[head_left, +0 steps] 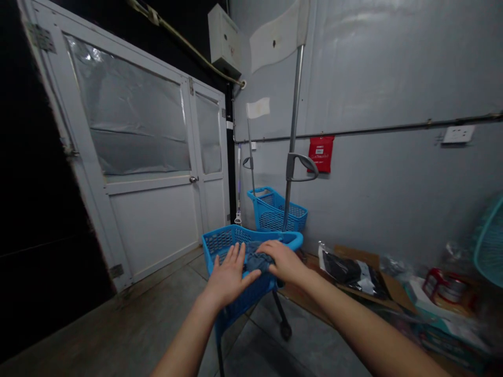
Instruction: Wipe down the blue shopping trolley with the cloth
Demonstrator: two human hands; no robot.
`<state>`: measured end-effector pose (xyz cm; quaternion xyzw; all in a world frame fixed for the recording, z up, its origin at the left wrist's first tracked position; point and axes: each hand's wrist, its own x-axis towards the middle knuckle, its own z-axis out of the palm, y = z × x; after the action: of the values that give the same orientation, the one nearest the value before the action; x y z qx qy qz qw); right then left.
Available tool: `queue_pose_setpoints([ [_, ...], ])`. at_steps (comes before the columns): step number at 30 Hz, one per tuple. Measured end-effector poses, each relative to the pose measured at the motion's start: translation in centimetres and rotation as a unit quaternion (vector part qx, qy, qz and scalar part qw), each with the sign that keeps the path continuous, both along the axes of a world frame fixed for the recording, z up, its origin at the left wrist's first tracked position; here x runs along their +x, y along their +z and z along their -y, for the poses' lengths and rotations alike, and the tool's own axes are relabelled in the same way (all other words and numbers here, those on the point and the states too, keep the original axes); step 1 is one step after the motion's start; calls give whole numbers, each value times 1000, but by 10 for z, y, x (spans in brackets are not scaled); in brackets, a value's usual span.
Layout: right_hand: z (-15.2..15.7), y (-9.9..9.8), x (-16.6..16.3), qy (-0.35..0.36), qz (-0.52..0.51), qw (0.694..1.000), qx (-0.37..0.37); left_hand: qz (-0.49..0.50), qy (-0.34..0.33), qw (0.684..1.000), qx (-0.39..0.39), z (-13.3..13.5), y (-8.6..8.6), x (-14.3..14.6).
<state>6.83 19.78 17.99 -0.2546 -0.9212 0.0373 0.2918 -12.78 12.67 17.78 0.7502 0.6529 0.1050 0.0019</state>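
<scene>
A blue plastic shopping cart [210,246] with a mesh basket stands right in front of me. A crumpled dark blue-grey cloth [257,262] lies over the cart's near side. My right hand [279,257] is closed on this cloth, its fingers curled over the top. Just left of the cloth, my left hand [231,272] lies over the basket's near edge, palm down with the fingers stretched out. Whether its palm presses on the rim cannot be made out. From the cart's right side rises a metal pole [295,104] with a grey handle [304,167] and a white flag [274,39].
Behind stands a second blue cart [275,209] with its own flag. A white double door [157,220] is on the left. To the right, a cardboard box [395,290] bears a black plastic-wrapped package [349,269]. A teal fan [491,243] stands beyond. A red pouch [321,154] hangs on the wall.
</scene>
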Motion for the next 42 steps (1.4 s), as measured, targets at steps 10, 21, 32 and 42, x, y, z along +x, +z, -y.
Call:
queue_pose_setpoints([
  [10, -108, 0, 83, -209, 77, 974, -40, -4, -26, 1000, -11, 4, 2, 11],
  [21, -78, -24, 84, -203, 9, 979, -11, -18, -21, 1000, 11, 8, -1, -3],
  [32, 3, 13, 124, -137, -183, 972, -61, -58, 68, 992, 88, 8, -3, -26],
  [42, 42, 66, 60, -169, -411, 895, 37, -39, 24, 997, 63, -3, -3, -11],
])
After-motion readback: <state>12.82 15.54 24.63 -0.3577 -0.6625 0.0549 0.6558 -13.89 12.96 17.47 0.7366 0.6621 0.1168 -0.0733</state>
